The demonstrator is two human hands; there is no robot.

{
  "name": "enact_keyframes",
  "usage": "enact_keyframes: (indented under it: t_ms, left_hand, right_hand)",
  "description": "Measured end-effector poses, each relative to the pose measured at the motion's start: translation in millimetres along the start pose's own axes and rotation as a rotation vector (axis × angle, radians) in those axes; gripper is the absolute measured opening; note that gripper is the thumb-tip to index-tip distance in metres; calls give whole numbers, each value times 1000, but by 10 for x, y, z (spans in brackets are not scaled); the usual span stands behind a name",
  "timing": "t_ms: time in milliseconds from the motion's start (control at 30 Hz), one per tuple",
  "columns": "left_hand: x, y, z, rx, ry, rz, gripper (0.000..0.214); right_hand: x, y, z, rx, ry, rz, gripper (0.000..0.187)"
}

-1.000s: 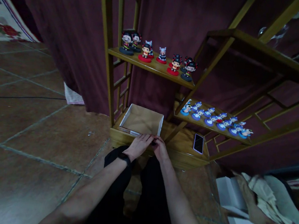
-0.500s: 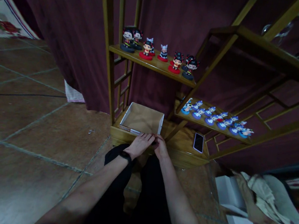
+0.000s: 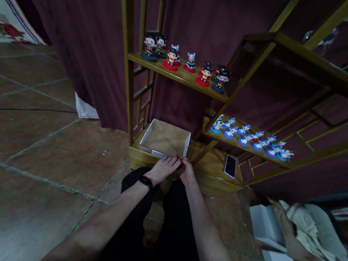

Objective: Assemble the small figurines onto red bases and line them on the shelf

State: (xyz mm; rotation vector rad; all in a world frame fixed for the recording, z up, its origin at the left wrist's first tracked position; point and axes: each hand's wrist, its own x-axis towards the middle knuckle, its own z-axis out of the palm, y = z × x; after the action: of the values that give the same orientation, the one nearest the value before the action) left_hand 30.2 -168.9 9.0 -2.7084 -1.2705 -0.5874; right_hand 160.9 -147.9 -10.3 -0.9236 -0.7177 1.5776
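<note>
My left hand (image 3: 165, 168), with a dark band (image 3: 146, 181) on its wrist, is closed with its fingers bent. Against its fingertips my right hand (image 3: 187, 172) is closed too. Between them is a small thing, mostly hidden, with a bit of red and something dark showing; I cannot make out its kind. Both hands are just in front of an open shallow cardboard box (image 3: 145, 138) with white walls, which sits on the bottom board of a wooden shelf.
Several black-haired figurines (image 3: 206, 72) stand on the upper shelf board (image 3: 182, 74). Blue-and-white figurines (image 3: 246, 138) crowd a lower board at right. A phone (image 3: 230, 166) lies on the bottom board. White boxes (image 3: 266, 223) and cloth (image 3: 304, 231) are on the floor at right.
Both hands stay together in front of the box, with only slight finger movement. A bit of red now shows at the fingertips. The view has shifted very slightly.
</note>
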Motion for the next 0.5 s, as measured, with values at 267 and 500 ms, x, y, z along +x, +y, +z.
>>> enact_keyframes:
  t_ms: [267, 500]
  left_hand:
    - [-17, 0, -56, 33, -39, 9, 35]
    - [-48, -36, -43, -90, -13, -72, 36]
  right_hand:
    - [-28, -21, -13, -7, -63, 28, 14]
    - [-13, -3, 4, 45, -67, 44, 14]
